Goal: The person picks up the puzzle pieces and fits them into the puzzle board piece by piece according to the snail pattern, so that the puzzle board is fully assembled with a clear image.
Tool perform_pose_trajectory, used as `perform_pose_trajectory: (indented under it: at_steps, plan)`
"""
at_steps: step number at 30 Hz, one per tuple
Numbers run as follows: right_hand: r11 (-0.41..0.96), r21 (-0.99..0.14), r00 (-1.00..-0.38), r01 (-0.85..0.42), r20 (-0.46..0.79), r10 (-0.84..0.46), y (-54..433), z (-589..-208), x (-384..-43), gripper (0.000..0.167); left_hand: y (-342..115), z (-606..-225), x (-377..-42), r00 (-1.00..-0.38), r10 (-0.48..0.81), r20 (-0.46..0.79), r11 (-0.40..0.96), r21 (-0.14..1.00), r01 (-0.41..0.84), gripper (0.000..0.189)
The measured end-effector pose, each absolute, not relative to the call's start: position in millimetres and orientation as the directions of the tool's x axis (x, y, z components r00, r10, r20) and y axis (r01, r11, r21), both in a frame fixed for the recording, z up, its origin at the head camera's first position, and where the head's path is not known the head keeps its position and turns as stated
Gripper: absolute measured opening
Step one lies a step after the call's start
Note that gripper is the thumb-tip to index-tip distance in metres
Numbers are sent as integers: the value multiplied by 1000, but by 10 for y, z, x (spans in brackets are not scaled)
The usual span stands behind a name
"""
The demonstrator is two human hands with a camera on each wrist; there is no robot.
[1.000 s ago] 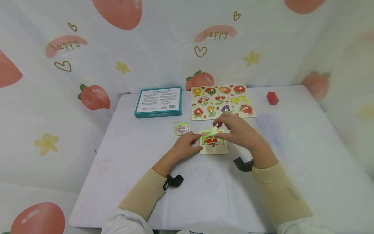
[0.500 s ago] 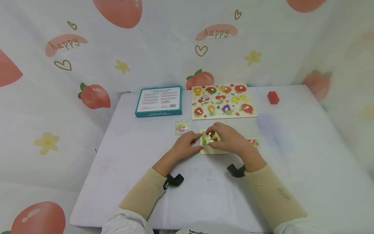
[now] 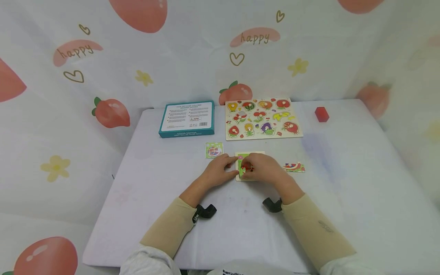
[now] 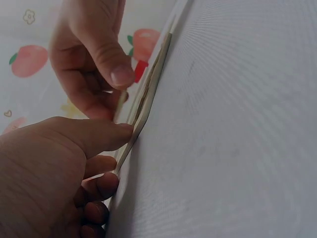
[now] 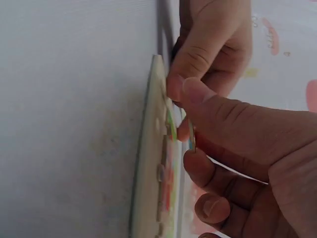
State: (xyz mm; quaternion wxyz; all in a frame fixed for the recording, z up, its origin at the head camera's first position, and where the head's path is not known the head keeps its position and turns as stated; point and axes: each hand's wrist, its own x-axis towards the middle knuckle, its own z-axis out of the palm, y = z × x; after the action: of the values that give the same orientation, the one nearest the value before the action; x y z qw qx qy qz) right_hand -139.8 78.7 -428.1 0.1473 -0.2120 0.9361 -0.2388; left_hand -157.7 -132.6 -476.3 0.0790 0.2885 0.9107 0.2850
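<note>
A small wooden jigsaw board lies flat on the white table, mostly covered by my right hand. That hand pinches a green jigsaw piece between thumb and fingers over the board's left part. The right wrist view shows the thin piece edge-on at the fingertips, just off the board. My left hand holds the board's left edge, index finger at the upper corner and thumb lower down. Red and green loose jigsaw pieces lie right of the right hand. Whether the held piece touches the board is unclear.
A square picture jigsaw piece or card lies above the left hand. Farther back are a teal-edged box and a fruit peg puzzle. A red block stands at the back right.
My right hand has come left and nearer to me with the piece, down over the board, uncovering the loose pieces at the right. My left hand has stayed at the board's edge.
</note>
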Motion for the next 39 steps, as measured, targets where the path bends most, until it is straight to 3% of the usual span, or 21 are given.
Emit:
perform_pose_trajectory:
  at_steps: [16, 25, 29, 32, 39]
  plan:
    - [820, -453, -882, -349, -138, -451, 691, -4392, -1404, 28, -1335, -4759, -1568, -817, 574, 44, 658, 569, 493, 49]
    - [817, -422, -860, -393, -146, -489, 654, -4401, -1390, 2, -1351, -4772, -1576, -824, 566, 28, 670, 567, 479, 51]
    - [827, -377, -867, -416, -108, -486, 644, -4415, -1377, 3, -1346, -4769, -1566, -824, 565, 36, 664, 573, 480, 50]
    - [821, -404, -871, -404, -106, -480, 667, -4408, -1373, 4, -1346, -4766, -1569, -822, 567, 44, 661, 571, 487, 50]
    - [807, -474, -875, -353, -138, -464, 762, -4351, -1342, 25, -1336, -4748, -1565, -815, 577, 50, 654, 569, 498, 50]
